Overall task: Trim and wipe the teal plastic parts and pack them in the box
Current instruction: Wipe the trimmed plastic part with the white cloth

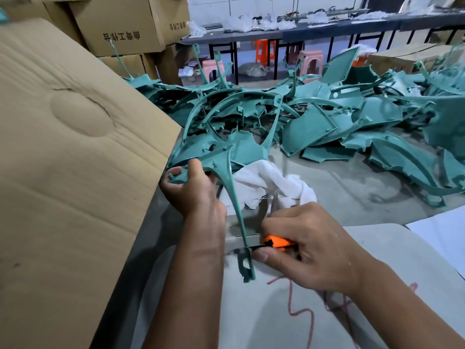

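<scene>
My left hand (195, 191) grips the wide end of a teal plastic part (232, 190) whose long thin arm runs down toward me. My right hand (307, 245) holds an orange-handled knife (278, 242), with its black blade end against the thin arm near its lower tip. A white cloth (266, 183) lies crumpled on the table just behind both hands. A big heap of teal parts (314, 114) covers the table farther back. The large cardboard flap (75, 152) of the box rises at my left.
Brown cartons (120, 23) are stacked at the back left. A white sheet with red scribbles (302, 311) lies under my hands. Across the room stand a dark bench (289, 34) and orange and pink stools (312, 60).
</scene>
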{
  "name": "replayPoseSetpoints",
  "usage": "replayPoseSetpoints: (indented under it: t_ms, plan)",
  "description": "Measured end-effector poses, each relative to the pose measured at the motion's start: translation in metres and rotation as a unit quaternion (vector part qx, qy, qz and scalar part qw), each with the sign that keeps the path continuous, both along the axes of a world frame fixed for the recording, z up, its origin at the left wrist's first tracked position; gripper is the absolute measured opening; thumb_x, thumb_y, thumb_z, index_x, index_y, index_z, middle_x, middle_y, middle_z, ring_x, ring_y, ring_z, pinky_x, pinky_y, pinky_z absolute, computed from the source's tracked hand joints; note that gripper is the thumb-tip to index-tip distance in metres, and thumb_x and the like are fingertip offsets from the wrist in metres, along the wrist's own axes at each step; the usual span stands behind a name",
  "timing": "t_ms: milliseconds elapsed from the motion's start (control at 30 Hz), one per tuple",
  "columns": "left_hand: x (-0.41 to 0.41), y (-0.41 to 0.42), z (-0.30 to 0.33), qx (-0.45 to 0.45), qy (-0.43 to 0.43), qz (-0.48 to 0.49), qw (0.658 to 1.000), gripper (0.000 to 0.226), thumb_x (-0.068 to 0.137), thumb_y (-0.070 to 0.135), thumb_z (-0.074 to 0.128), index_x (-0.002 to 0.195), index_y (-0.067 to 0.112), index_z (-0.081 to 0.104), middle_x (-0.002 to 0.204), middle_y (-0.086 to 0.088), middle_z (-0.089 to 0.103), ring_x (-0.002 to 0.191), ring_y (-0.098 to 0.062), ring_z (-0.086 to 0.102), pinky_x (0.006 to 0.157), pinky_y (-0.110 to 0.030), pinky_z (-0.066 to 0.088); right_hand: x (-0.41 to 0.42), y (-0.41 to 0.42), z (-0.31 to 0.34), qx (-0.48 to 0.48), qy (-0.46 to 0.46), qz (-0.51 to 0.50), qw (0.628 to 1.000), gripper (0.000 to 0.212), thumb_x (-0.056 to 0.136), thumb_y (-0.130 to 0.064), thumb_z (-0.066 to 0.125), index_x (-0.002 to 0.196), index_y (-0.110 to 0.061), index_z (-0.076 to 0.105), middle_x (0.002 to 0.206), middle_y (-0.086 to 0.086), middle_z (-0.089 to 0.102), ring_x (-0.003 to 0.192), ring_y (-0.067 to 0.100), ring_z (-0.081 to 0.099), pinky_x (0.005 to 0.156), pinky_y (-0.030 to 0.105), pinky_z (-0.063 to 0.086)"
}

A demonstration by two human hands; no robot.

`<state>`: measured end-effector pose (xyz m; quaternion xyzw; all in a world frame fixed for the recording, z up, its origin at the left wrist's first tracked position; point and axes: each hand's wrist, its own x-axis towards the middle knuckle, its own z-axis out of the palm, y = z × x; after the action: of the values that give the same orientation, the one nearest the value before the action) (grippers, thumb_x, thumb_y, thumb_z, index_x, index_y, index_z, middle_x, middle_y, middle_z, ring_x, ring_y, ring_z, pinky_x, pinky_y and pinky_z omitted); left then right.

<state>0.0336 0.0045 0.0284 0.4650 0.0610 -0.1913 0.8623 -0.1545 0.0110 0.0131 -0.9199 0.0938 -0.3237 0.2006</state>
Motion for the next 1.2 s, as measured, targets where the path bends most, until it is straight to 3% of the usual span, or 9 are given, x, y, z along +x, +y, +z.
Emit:
replayPoseSetpoints:
  t_ms: [267, 367, 433, 533, 633, 767, 900, 1033, 1200]
  plan:
    - [0.025, 0.019, -0.003, -0.059, 0.031, -0.05, 0.997, 0.011, 0.091, 0.006, 0.066, 0.087, 0.007, 0.056, 0.076, -0.001, 0.073, 0.073, -0.013, 0.073, 0.054, -0.021, 0.059, 0.004, 0.009, -0.001, -0.025, 0.026, 0.011, 0.999, 0.057, 0.102, -0.057, 0.052, 0.065, -0.013, 0.051, 0.056, -0.005, 0.044, 0.053, 0.014, 0.036, 0.048, 0.034, 0.031]
    - [0.025, 0.026, -0.006, -0.159, 0.012, -0.117, 0.98, 0.023, 0.104, 0.014, 0.057, 0.119, -0.002, 0.062, 0.109, 0.0, 0.072, 0.086, 0.004, 0.07, 0.069, -0.007, 0.052, 0.0, 0.006, 0.0, -0.026, -0.048, -0.01, 0.998, 0.057, 0.104, -0.056, 0.045, 0.066, -0.013, 0.05, 0.064, -0.009, 0.038, 0.056, 0.013, 0.032, 0.049, 0.034, 0.032]
    - [0.027, 0.022, -0.002, -0.172, 0.004, -0.124, 0.977, 0.03, 0.104, 0.013, 0.058, 0.129, -0.002, 0.06, 0.128, -0.008, 0.067, 0.094, -0.003, 0.071, 0.079, -0.014, 0.056, -0.004, -0.002, -0.001, -0.038, -0.119, -0.104, 0.987, 0.055, 0.106, -0.052, 0.044, 0.069, -0.012, 0.054, 0.067, -0.01, 0.039, 0.055, 0.015, 0.036, 0.05, 0.033, 0.033]
    - [0.028, 0.015, 0.008, -0.163, 0.048, -0.152, 0.974, 0.021, 0.094, 0.0, 0.068, 0.114, -0.006, 0.066, 0.116, -0.02, 0.073, 0.094, -0.024, 0.075, 0.075, -0.024, 0.061, -0.015, -0.022, -0.003, -0.049, -0.151, -0.353, 0.922, 0.052, 0.108, -0.051, 0.038, 0.074, -0.016, 0.057, 0.062, -0.007, 0.047, 0.051, 0.016, 0.044, 0.049, 0.029, 0.032]
    - [0.02, 0.012, 0.007, -0.164, 0.017, -0.188, 0.968, 0.042, 0.087, -0.015, 0.067, 0.126, -0.02, 0.053, 0.116, -0.029, 0.068, 0.097, -0.032, 0.075, 0.079, -0.027, 0.061, -0.031, -0.046, -0.013, -0.011, -0.034, -0.551, 0.834, 0.049, 0.109, -0.048, 0.035, 0.083, -0.014, 0.06, 0.073, 0.003, 0.058, 0.063, 0.028, 0.051, 0.055, 0.034, 0.036]
    - [0.016, 0.006, 0.002, -0.16, -0.041, -0.236, 0.958, 0.047, 0.084, -0.029, 0.056, 0.121, -0.003, 0.044, 0.108, -0.029, 0.064, 0.098, -0.033, 0.075, 0.082, -0.029, 0.061, -0.039, -0.059, -0.021, 0.047, 0.17, -0.605, 0.777, 0.039, 0.103, -0.041, 0.047, 0.112, -0.008, 0.065, 0.107, 0.017, 0.064, 0.101, 0.04, 0.054, 0.074, 0.042, 0.042]
    - [0.009, 0.004, -0.003, -0.103, -0.129, -0.21, 0.964, 0.033, 0.086, -0.024, 0.061, 0.105, 0.001, 0.054, 0.091, -0.024, 0.073, 0.092, -0.035, 0.076, 0.078, -0.028, 0.061, -0.03, -0.052, -0.02, -0.008, 0.145, -0.493, 0.858, 0.046, 0.092, -0.041, 0.066, 0.134, -0.023, 0.061, 0.132, 0.007, 0.059, 0.124, 0.033, 0.04, 0.1, 0.052, 0.041]
    - [0.006, 0.003, -0.01, 0.018, -0.263, -0.153, 0.953, 0.024, 0.088, -0.012, 0.069, 0.098, 0.009, 0.062, 0.079, -0.01, 0.075, 0.076, -0.026, 0.077, 0.064, -0.031, 0.061, -0.02, -0.04, -0.02, -0.006, 0.155, -0.277, 0.948, 0.07, 0.084, -0.064, 0.057, 0.15, -0.044, 0.041, 0.157, -0.014, 0.042, 0.148, 0.019, 0.028, 0.118, 0.053, 0.03]
    - [0.006, 0.009, -0.019, 0.304, -0.493, 0.023, 0.815, 0.028, 0.077, 0.015, 0.086, 0.1, 0.028, 0.078, 0.099, -0.002, 0.056, 0.097, -0.029, 0.058, 0.093, -0.035, 0.047, 0.003, -0.037, -0.029, -0.009, 0.168, -0.154, 0.974, 0.053, 0.081, -0.038, 0.084, 0.129, -0.027, 0.065, 0.14, -0.006, 0.059, 0.135, 0.018, 0.046, 0.108, 0.034, 0.043]
